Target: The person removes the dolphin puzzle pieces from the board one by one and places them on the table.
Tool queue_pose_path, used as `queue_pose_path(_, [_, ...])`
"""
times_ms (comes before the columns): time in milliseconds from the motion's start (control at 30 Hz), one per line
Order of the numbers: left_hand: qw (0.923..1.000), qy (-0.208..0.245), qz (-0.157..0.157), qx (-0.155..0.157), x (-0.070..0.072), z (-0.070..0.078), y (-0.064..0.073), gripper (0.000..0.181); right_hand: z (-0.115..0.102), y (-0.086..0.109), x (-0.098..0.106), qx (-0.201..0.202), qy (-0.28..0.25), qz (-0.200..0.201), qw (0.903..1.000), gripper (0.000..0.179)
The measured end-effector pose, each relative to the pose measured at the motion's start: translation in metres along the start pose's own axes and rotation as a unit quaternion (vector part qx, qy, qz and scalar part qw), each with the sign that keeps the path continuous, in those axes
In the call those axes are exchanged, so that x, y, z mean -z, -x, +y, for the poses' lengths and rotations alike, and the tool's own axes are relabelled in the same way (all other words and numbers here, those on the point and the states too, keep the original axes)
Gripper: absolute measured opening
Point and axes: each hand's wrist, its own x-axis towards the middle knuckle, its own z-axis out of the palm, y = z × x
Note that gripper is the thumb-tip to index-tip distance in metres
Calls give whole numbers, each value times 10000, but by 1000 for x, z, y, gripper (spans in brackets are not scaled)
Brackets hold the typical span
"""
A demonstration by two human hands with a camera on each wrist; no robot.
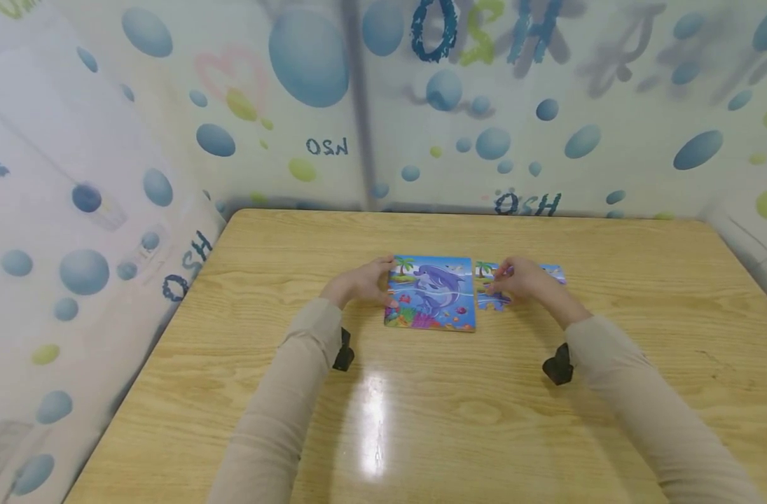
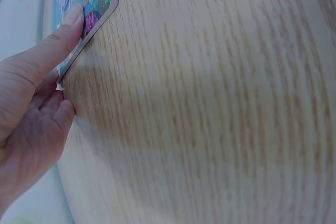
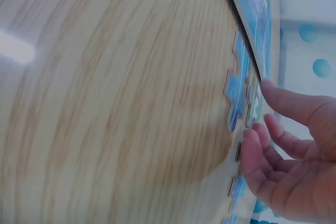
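Observation:
A square picture board (image 1: 430, 292) with a dolphin and coral on it lies on the table. My left hand (image 1: 361, 281) grips it along its left edge, the thumb (image 2: 74, 17) over the printed face and the other fingers by the far corner. Beside its right edge are joined jigsaw pieces (image 1: 492, 302) with a palm tree and blue water. My right hand (image 1: 520, 277) is over these, fingers curled, thumb and fingertips around a puzzle piece (image 3: 256, 106) near the board's edge. That hand partly hides the pieces in the head view.
The wooden table (image 1: 433, 420) has its far edge against a wall (image 1: 396, 175) printed with blue bubbles and letters. More blue jigsaw pieces (image 1: 554, 271) show beyond the right hand. Dark wrist devices (image 1: 558, 365) hang below both sleeves.

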Motion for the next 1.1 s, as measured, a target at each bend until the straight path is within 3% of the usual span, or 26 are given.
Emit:
queue_pose_path(367, [10000, -19, 60, -10, -1, 1, 1, 89, -22, -14, -18, 765, -519, 382, 9950, 37])
queue_pose_path(633, [9999, 62, 71, 88, 0, 1, 1, 90, -48, -19, -31, 1142, -437, 212, 9923, 41])
queue_pose_path(833, [9999, 33, 87, 71, 0, 1, 0, 91, -64, -23, -38, 1146, -131, 50, 9933, 46])
queue_pose_path(1100, [10000, 27, 41, 44, 1, 0, 1, 91, -84, -26, -46, 633, 475, -280, 9965, 64])
